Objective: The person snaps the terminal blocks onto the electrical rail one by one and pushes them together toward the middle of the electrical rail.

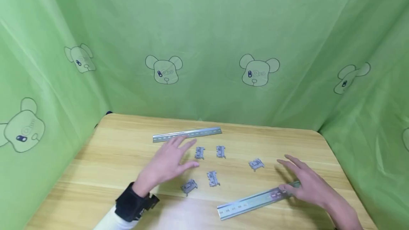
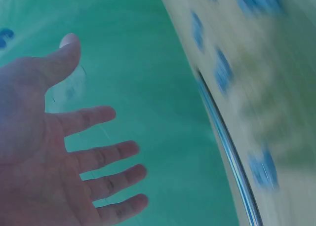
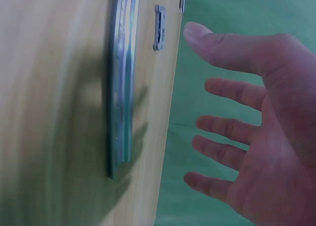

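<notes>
Five small grey plastic clip-on blocks with notched edges lie apart from one another on a pale wood-grain tabletop (image 1: 118,152): a left rear block (image 1: 199,152) and a right rear block (image 1: 221,151), a middle block (image 1: 213,179), a near block (image 1: 189,186) and an outlying block (image 1: 256,164). Their spacing probably lets each be picked up without disturbing its neighbours, and their broad sides seem to keep them steady. Behind them rests a slim silvery metal rail with a row of slots (image 1: 199,132); nearer the person a second slotted silvery metal rail (image 1: 252,201) slants, its left end closer to the table's near side. Both seem to lie flat, which should stop them rocking. The left hand (image 1: 167,162), above a black wrist strap (image 1: 129,202), hovers between the far rail and the blocks, fingers straight and spread, holding nothing. The right hand (image 1: 308,184) is poised over the right end of the nearer rail, its fingers also extended and fanned, holding nothing; its shadow and the gap in the right wrist view suggest it does not touch the metal. Such raised, spread hands would presumably leave every piece undisturbed.
</notes>
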{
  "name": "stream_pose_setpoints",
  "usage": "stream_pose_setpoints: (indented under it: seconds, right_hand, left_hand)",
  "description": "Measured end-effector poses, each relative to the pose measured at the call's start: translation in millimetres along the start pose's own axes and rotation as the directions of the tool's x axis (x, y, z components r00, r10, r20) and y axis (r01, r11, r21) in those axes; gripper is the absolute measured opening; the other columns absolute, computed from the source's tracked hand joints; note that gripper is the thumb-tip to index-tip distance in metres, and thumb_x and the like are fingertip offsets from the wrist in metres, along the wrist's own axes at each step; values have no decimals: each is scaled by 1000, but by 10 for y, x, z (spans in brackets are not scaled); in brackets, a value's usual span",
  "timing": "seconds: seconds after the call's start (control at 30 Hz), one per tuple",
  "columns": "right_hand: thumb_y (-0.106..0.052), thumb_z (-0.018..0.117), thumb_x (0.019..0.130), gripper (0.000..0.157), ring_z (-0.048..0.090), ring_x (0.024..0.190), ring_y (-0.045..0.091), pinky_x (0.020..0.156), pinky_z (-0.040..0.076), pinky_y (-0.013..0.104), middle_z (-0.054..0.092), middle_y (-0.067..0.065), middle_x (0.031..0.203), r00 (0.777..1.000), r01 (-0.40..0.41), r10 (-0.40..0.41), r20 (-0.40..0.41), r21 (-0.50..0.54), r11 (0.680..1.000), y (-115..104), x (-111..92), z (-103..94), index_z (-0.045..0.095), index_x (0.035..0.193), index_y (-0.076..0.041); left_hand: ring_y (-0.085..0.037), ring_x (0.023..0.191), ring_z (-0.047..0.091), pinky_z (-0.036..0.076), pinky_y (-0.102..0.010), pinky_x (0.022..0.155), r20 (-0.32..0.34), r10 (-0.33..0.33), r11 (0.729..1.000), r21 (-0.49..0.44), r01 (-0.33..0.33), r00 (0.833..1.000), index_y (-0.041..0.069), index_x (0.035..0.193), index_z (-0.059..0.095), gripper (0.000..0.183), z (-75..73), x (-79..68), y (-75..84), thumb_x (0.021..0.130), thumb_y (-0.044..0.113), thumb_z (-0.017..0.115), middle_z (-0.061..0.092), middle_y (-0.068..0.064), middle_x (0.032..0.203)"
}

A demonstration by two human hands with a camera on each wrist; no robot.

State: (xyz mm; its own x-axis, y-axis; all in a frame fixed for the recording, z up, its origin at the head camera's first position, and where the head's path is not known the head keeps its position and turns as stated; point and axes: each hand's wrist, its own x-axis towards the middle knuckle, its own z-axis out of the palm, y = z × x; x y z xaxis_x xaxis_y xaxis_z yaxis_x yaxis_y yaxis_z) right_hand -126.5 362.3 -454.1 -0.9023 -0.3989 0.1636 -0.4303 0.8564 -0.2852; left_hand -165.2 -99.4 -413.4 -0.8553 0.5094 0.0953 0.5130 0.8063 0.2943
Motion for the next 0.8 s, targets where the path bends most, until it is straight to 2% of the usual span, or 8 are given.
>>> stream_pose_setpoints:
  seconds: [0.1,0.23,0.4,0.53,0.63,0.7,0.8]
  right_hand:
    - [-37,88,78,77,51,123,56,86,45,79,47,27,146,1000,26,-26,-12,21,999,-40,-9,41,56,142,-9]
    - [-32,91,74,72,57,118,48,85,49,75,56,21,135,997,71,-70,-34,45,996,-81,-16,91,62,135,-8]
    - [-22,94,66,70,60,112,39,85,53,68,59,13,126,992,115,-112,-57,47,992,-91,-63,139,66,128,-10]
    - [-16,93,63,70,57,114,42,85,51,71,58,14,128,997,71,-71,1,55,996,-60,-130,164,67,128,-13]
    - [-12,92,65,66,56,115,43,86,51,72,58,13,127,998,30,-35,58,73,997,-32,-175,199,68,126,-16]
    - [-9,91,66,61,57,113,39,87,53,68,58,11,125,996,10,-17,88,86,996,-20,-198,226,70,122,-18]
    - [-7,91,66,56,59,107,29,84,58,53,58,4,120,996,17,-21,84,59,998,-9,-222,267,72,116,-23]
  left_hand:
    - [-35,147,34,28,-57,119,33,47,999,-6,-46,998,22,158,37,81,34,33,244,93,68,51,32,-12,164]
    - [-34,142,43,39,-56,114,62,85,996,-15,-84,994,24,156,42,74,77,75,513,94,59,60,43,-11,157]
    - [-23,132,52,45,-42,111,100,132,991,16,-135,986,22,150,50,69,221,124,813,90,49,71,53,-5,148]
    - [-17,125,54,50,-32,103,164,170,983,41,-179,972,27,147,54,70,386,121,1037,84,42,80,56,0,142]
    - [-13,116,56,53,-26,93,217,183,978,58,-200,959,30,143,57,69,521,116,1191,81,43,83,58,4,135]
    - [-10,108,55,52,-23,86,251,178,978,61,-199,952,29,141,60,67,617,119,1277,80,47,83,60,6,128]
    - [-7,98,51,50,-21,78,311,134,987,43,-155,941,27,135,63,64,749,114,1377,79,47,84,58,8,116]
